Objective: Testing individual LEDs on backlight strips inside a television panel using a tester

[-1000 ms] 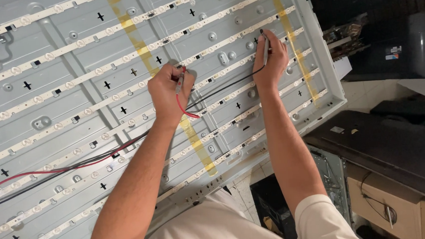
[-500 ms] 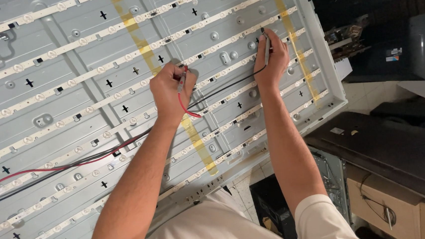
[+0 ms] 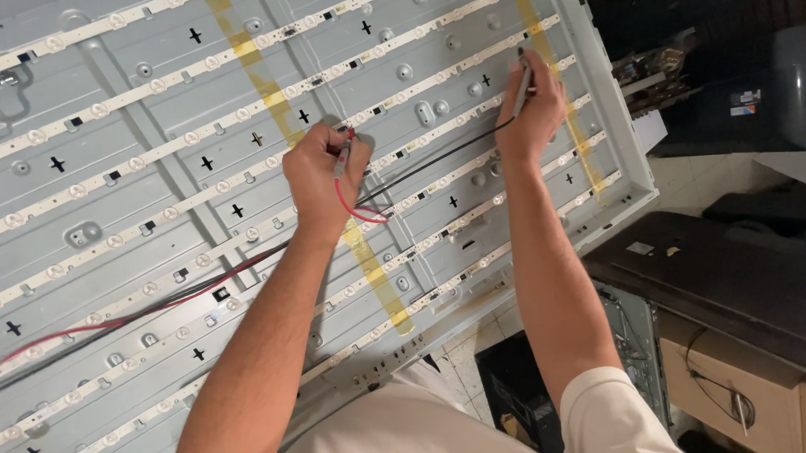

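Note:
A large grey metal backlight panel (image 3: 116, 180) lies under me, crossed by several white LED strips (image 3: 157, 92). My left hand (image 3: 322, 177) pinches a red test probe (image 3: 345, 153), its tip pressed onto a strip near the panel's middle. My right hand (image 3: 532, 104) grips a black test probe (image 3: 522, 76) and holds its tip on a strip further right. A red lead (image 3: 70, 333) and a black lead (image 3: 436, 160) run from the probes across the panel to the left edge.
Two yellow tape bands (image 3: 266, 94) run down the panel. Off its right edge sit a dark monitor (image 3: 734, 90), a circuit board (image 3: 656, 62), a dark flat panel (image 3: 738, 279) and cardboard boxes (image 3: 717, 384). Tiled floor shows below.
Both hands stay on the strips with the probes; the right hand has shifted slightly along its strip. The view has barely moved.

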